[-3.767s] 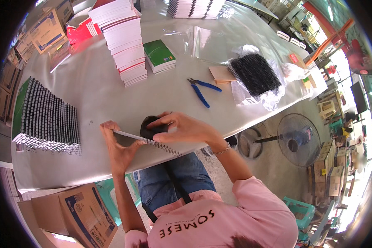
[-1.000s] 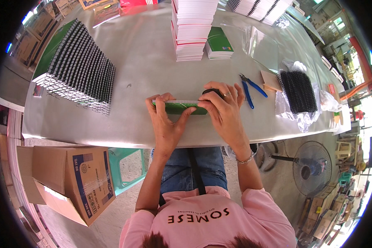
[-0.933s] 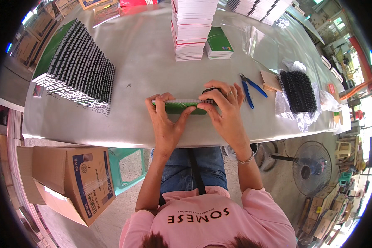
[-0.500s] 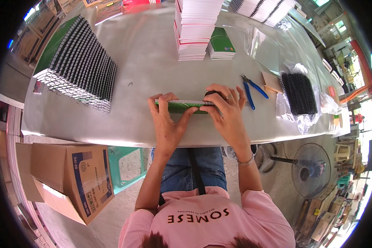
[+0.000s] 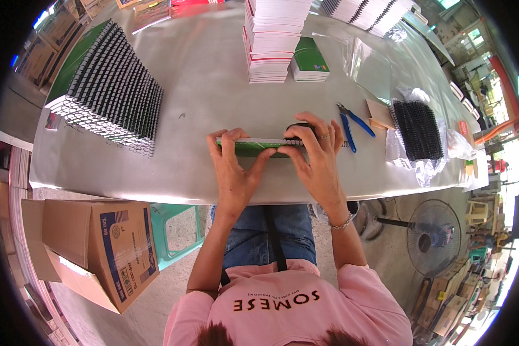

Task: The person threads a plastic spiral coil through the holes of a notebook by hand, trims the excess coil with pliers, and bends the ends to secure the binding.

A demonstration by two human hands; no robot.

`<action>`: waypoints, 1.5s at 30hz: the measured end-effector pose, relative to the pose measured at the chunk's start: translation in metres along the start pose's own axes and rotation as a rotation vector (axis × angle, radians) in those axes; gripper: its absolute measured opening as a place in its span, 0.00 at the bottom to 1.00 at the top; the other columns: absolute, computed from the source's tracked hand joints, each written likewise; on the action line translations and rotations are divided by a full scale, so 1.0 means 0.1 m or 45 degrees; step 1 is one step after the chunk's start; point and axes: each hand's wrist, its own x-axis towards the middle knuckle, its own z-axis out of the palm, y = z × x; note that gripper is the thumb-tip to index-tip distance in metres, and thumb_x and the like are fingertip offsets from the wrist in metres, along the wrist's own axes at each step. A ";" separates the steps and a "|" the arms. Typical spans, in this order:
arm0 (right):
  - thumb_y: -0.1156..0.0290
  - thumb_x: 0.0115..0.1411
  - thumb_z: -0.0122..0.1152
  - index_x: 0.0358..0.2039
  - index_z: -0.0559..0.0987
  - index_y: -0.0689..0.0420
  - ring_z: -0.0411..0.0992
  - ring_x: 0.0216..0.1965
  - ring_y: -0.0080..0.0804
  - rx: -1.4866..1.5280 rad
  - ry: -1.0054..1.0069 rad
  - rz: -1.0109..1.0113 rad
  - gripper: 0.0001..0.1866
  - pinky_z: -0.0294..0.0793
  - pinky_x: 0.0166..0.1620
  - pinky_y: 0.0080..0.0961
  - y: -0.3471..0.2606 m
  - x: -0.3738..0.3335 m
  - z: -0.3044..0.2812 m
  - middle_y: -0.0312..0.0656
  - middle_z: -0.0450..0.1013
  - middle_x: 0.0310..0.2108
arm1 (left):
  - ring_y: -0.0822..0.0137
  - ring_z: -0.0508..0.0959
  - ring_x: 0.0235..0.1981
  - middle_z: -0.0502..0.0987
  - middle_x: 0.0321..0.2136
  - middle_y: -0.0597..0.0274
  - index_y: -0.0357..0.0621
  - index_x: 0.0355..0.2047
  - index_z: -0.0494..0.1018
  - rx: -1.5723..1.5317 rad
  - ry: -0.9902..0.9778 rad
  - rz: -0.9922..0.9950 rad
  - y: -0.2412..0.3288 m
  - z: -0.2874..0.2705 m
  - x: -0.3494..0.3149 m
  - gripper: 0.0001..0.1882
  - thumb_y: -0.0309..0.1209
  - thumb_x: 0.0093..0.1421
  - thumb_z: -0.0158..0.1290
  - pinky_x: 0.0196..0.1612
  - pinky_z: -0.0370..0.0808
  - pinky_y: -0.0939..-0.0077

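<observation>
A green-covered notebook stands on edge near the table's front, its white page edge facing up. My left hand is closed around its left end, thumb on the front cover, fingers over the top. At the right end my right hand is closed on a black spiral coil, with thumb against the cover. Coil loops sit on the right part of the page edge, and a short end sticks out past the fingers. Something dark lies under the right fingers, partly hidden. Blue-handled cutting pliers lie just right of this hand.
Coil-bound notebooks are stacked at left. A tall stack of unbound books stands at the back, beside a short green-covered stack. Black coils lie on plastic at right. A cardboard box and fan stand below.
My right fingers have shifted slightly over the coil, and its loops reach a little farther left along the notebook's edge. The left hand keeps its hold.
</observation>
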 end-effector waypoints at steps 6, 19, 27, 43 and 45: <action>0.66 0.52 0.70 0.39 0.81 0.47 0.66 0.50 0.37 -0.129 0.208 -0.074 0.12 0.53 0.61 0.51 0.00 0.00 0.01 0.34 0.68 0.50 | 0.53 0.65 0.46 0.66 0.39 0.54 0.39 0.44 0.65 0.002 0.006 0.002 0.01 0.01 0.00 0.28 0.31 0.49 0.70 0.48 0.66 0.59; 0.76 0.50 0.69 0.43 0.80 0.55 0.71 0.38 0.41 0.209 0.109 -0.135 0.17 0.72 0.42 0.36 0.04 0.00 -0.02 0.39 0.75 0.36 | 0.54 0.65 0.46 0.65 0.39 0.55 0.39 0.44 0.65 0.028 -0.007 0.030 0.00 0.00 0.00 0.28 0.32 0.49 0.70 0.49 0.65 0.59; 0.78 0.51 0.68 0.45 0.79 0.57 0.73 0.37 0.40 0.238 0.011 -0.208 0.19 0.73 0.42 0.35 0.03 0.04 -0.10 0.39 0.76 0.34 | 0.54 0.65 0.45 0.65 0.39 0.55 0.39 0.43 0.65 0.032 -0.003 0.059 -0.01 -0.01 0.00 0.28 0.32 0.49 0.70 0.47 0.66 0.59; 0.76 0.59 0.61 0.40 0.76 0.57 0.71 0.38 0.43 0.394 -0.277 -0.009 0.08 0.69 0.44 0.38 0.02 0.12 -0.18 0.42 0.73 0.34 | 0.53 0.66 0.47 0.66 0.39 0.54 0.39 0.45 0.65 -0.021 -0.020 -0.007 0.00 -0.02 -0.01 0.29 0.31 0.48 0.70 0.48 0.66 0.58; 0.76 0.59 0.60 0.39 0.76 0.57 0.71 0.38 0.43 0.403 -0.275 -0.010 0.07 0.68 0.44 0.38 0.01 0.12 -0.17 0.42 0.73 0.33 | 0.53 0.66 0.47 0.66 0.39 0.55 0.39 0.45 0.65 -0.021 -0.026 -0.011 0.00 -0.03 -0.01 0.29 0.31 0.48 0.70 0.49 0.66 0.58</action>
